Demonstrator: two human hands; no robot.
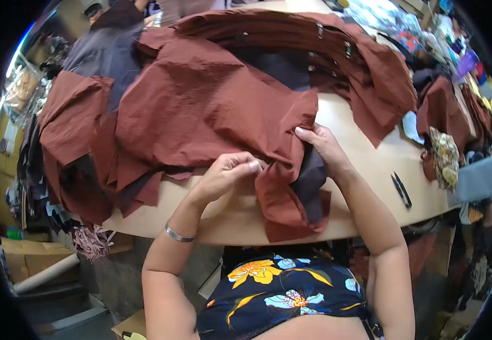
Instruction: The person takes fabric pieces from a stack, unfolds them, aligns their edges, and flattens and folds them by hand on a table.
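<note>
Rust-brown fabric (200,102) with dark grey lining pieces lies spread over the light wooden table (365,192). My left hand (232,173) is closed in a pinch at the fabric's front edge, thumb against the fingers. My right hand (319,144) grips the fabric a little farther right, its thumb on top and its fingers partly hidden beneath. Between and below my hands, a bunched flap of the fabric hangs toward the table's front edge. Metal fasteners (348,50) show on a folded strip of the same cloth at the back.
Black thread snips (401,191) lie on the table at the right. Beyond them are a patterned cloth bundle (444,158) and a grey box (477,180). Plastic bags (379,20) are heaped at the back right. Part of another person (93,11) shows at the back left.
</note>
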